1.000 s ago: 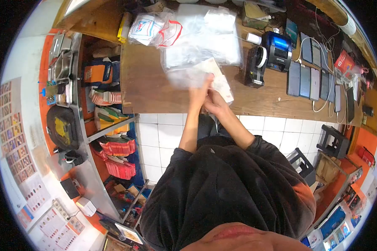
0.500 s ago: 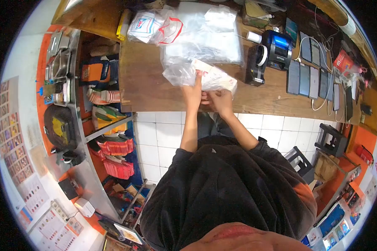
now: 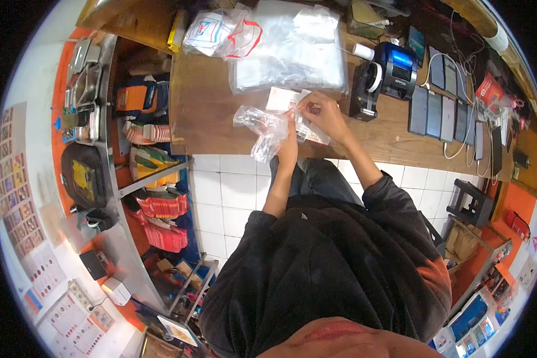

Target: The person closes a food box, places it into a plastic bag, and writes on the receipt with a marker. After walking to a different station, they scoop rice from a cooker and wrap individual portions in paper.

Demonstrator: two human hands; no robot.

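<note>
Over the front part of the table, my left hand (image 3: 288, 142) is closed on a crumpled clear plastic bag (image 3: 262, 128), thumb pointing up. The bag hangs loose to the left of that hand. My right hand (image 3: 328, 117) is closed in a pinch beside the left thumb; what lies between its fingertips is too small to make out. A white printed paper (image 3: 281, 99) shows just behind the fingers. Below the right hand, another printed piece (image 3: 313, 134) is partly hidden by the hands.
Behind the hands lies a stack of clear plastic bags (image 3: 289, 74), with a bag with red trim (image 3: 244, 39) to its left. A black tape dispenser (image 3: 365, 92), a label printer (image 3: 398, 71) and several phones (image 3: 434, 113) with cables stand right. Shelves (image 3: 155, 179) are at left.
My right hand has moved up and right, from beneath the package to beside the left thumb. My left hand has shifted slightly right, and the bag now hangs lower, toward the table edge.
</note>
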